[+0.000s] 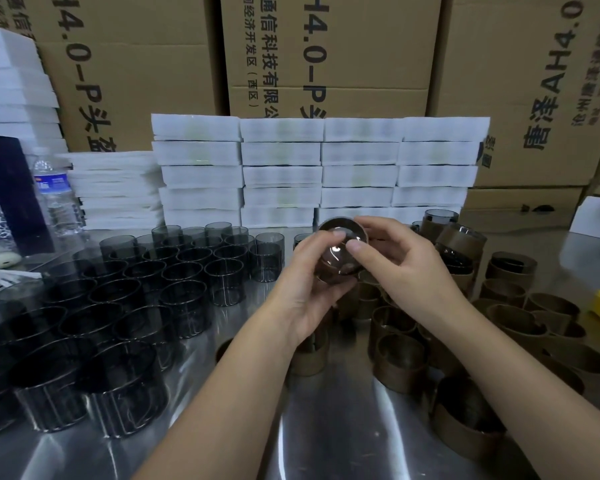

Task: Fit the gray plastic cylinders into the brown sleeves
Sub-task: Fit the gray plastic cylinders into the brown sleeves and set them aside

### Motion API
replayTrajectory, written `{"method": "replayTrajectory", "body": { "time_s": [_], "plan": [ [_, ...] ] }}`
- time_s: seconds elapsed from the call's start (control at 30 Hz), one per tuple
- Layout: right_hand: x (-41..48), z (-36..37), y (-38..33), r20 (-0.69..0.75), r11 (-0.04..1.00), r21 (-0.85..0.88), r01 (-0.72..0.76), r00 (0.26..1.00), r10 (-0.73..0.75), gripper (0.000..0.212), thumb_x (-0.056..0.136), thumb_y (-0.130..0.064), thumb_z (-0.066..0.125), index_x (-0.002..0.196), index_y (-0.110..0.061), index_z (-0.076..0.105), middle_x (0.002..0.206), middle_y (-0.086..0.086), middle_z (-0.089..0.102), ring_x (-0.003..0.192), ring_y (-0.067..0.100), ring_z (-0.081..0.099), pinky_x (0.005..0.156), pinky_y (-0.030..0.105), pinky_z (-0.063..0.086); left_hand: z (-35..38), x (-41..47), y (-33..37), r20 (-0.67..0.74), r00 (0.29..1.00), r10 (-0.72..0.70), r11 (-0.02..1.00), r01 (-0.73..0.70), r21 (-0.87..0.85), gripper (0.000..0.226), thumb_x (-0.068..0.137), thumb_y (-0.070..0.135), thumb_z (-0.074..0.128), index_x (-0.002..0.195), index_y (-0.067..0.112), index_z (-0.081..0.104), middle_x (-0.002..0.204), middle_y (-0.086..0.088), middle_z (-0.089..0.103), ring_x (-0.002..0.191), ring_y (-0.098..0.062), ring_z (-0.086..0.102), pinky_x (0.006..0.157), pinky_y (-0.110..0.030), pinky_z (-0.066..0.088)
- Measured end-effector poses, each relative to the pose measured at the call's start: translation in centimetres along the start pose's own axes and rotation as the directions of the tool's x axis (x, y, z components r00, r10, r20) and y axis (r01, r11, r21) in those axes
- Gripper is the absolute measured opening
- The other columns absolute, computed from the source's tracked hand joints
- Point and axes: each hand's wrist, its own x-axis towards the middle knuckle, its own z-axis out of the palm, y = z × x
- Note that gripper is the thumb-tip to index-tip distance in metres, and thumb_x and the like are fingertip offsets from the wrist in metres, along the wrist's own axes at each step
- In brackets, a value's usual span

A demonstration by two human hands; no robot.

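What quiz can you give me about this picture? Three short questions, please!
1. True or false: the left hand and the right hand both hold one cylinder.
2. Where do most sleeves stand? A: right of the hands. B: left of the hands. C: on the floor.
3. Fill in: the bottle stands at the far ____ of the table.

Key: 1 true. 2 A. 3 left.

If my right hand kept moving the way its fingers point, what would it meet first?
The right hand pinches the gray cylinder, so that comes first; beyond it, probably the left hand.
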Motion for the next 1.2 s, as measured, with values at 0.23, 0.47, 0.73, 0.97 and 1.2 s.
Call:
{"method": "replayTrajectory", "body": {
  "time_s": [0.23,0.47,0.73,0.97,1.2],
  "plan": [
    [0.0,0.1,-0.3,0.148,0.984,0.132,-0.118,0.984,0.098,0.035,0.091,-0.009,0.057,0.124,-0.019,0.056,0.112,-0.002,0.068,0.103,0.010,0.066,0.097,0.035,0.050,0.4,-0.2,-0.3,-0.095,0.984,0.151,0.982,-0.138,0.126,0.070,0.067,0.026,0.070,0.132,0.011,0.051,0.109,-0.010,0.065,0.088,-0.017,0.066,0.088,-0.036,0.056],
    [0.6,-0.8,-0.1,0.137,0.948,0.267,-0.173,0.981,0.140,0.036,0.094,0.005,0.044,0.125,-0.012,0.055,0.102,-0.001,0.069,0.094,0.011,0.067,0.085,0.029,0.056,0.4,-0.4,-0.7,-0.090,0.957,0.275,0.917,-0.233,0.324,0.073,0.050,0.035,0.077,0.121,0.029,0.057,0.114,-0.005,0.065,0.098,-0.016,0.069,0.088,-0.038,0.057],
    [0.8,-0.9,0.2,0.065,0.954,0.281,-0.109,0.993,0.094,0.021,0.093,-0.001,0.050,0.103,-0.015,0.062,0.083,-0.004,0.074,0.080,0.010,0.070,0.071,0.024,0.058,0.5,-0.6,-0.5,-0.098,0.943,0.318,0.908,-0.273,0.318,0.046,0.060,0.033,0.081,0.103,0.031,0.067,0.106,-0.003,0.067,0.093,-0.016,0.071,0.081,-0.035,0.059],
    [1.0,-1.5,0.0,0.022,0.959,0.243,-0.148,0.989,0.147,0.046,0.071,-0.053,0.059,0.102,-0.021,0.069,0.101,0.003,0.073,0.095,0.023,0.069,0.087,0.039,0.056,0.9,-1.1,0.5,-0.060,0.975,0.212,0.956,-0.194,0.219,0.056,0.059,0.055,0.071,0.104,0.021,0.072,0.105,-0.009,0.073,0.091,-0.023,0.072,0.071,-0.033,0.059],
    [1.0,-0.6,0.4,0.171,0.925,0.141,-0.352,0.929,0.328,0.065,0.081,-0.073,0.031,0.111,-0.027,0.065,0.101,0.005,0.073,0.080,0.021,0.068,0.082,0.038,0.052,0.8,-1.1,0.5,-0.013,0.986,0.163,0.952,-0.154,0.265,0.062,0.066,0.060,0.065,0.109,0.016,0.071,0.106,-0.012,0.073,0.097,-0.030,0.071,0.081,-0.042,0.059]
  ]
}}
